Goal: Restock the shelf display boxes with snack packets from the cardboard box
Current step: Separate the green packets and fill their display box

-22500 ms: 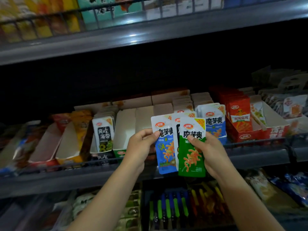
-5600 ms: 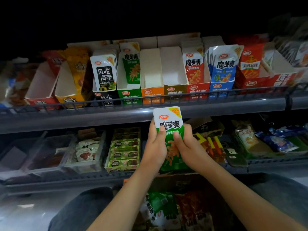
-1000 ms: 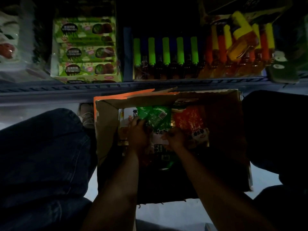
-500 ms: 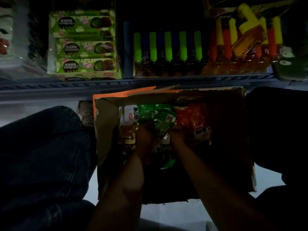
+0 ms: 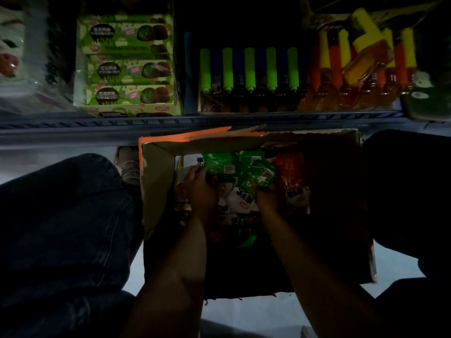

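An open cardboard box (image 5: 156, 191) with an orange-edged flap sits on the floor between my knees. Inside lie green snack packets (image 5: 227, 164), red ones (image 5: 290, 172) and white ones, dimly lit. My left hand (image 5: 200, 189) reaches into the box and its fingers curl on the edge of the green packets. My right hand (image 5: 266, 196) pinches a bunch of green packets (image 5: 261, 178) and holds them slightly raised. The display boxes on the upper shelf are out of view.
A shelf rail (image 5: 219, 120) runs just beyond the box. On that shelf stand green cookie boxes (image 5: 129, 67), tubes with green caps (image 5: 249, 69) and orange and yellow tubes (image 5: 361, 59). My jeans-clad leg (image 5: 61, 228) fills the left side.
Both hands have shifted slightly forward in the box, gathering green packets. The right hand has lifted a few packets up.
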{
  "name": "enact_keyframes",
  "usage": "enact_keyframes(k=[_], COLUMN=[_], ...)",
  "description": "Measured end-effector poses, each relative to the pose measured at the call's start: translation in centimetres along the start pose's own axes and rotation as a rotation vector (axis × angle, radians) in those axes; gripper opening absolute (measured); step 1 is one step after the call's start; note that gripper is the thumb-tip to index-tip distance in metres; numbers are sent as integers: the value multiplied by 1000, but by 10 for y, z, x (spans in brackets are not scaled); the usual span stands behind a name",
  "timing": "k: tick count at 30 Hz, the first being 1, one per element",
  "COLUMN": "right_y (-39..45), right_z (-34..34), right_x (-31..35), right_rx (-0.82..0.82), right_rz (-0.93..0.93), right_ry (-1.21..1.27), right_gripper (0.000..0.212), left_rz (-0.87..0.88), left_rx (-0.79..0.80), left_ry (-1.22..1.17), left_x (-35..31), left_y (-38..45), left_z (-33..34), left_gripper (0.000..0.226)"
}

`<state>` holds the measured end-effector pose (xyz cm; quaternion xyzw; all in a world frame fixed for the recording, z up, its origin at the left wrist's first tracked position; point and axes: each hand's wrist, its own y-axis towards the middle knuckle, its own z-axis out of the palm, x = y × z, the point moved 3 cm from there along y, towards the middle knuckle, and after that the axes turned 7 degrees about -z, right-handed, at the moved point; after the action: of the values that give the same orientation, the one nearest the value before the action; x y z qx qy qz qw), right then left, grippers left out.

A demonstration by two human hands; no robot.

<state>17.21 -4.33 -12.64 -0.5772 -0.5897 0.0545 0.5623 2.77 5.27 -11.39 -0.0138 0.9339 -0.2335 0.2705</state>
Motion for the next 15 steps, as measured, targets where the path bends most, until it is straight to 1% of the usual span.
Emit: enact_keyframes(k=[1, 2, 4, 6, 9, 11, 13, 15], right_y=[0, 0, -1, 1, 1, -1, -2, -2], right_z=[-2, -4, -10, -14, -17, -16, -14, -12], right_x=[-3, -5, -7, -11, -11, -9, -10, -12], right_rx=[-33, -61, -82, -75, -57, -52, -35, -23], right_rz=[10, 17, 39, 84, 81, 71, 87, 111], right_ry=[-1, -25, -76, -96, -66, -50, -48, -102], right_gripper=[58, 60, 63, 60, 56, 55, 56, 62], left_rz=[19, 40, 56, 59, 105, 142, 143, 135], left_rx=[7, 49, 177, 229, 143, 83, 92, 142], left_ry=[55, 94, 178, 278, 389, 390, 344, 259], left_x=[0, 0, 3, 4, 3, 4, 5, 12], left_y=[1, 3, 6, 6, -2, -3, -2, 4], left_z=[-1, 0, 5, 7, 6, 10, 13, 20], left_gripper=[38, 44, 56, 58, 51, 40, 32, 35])
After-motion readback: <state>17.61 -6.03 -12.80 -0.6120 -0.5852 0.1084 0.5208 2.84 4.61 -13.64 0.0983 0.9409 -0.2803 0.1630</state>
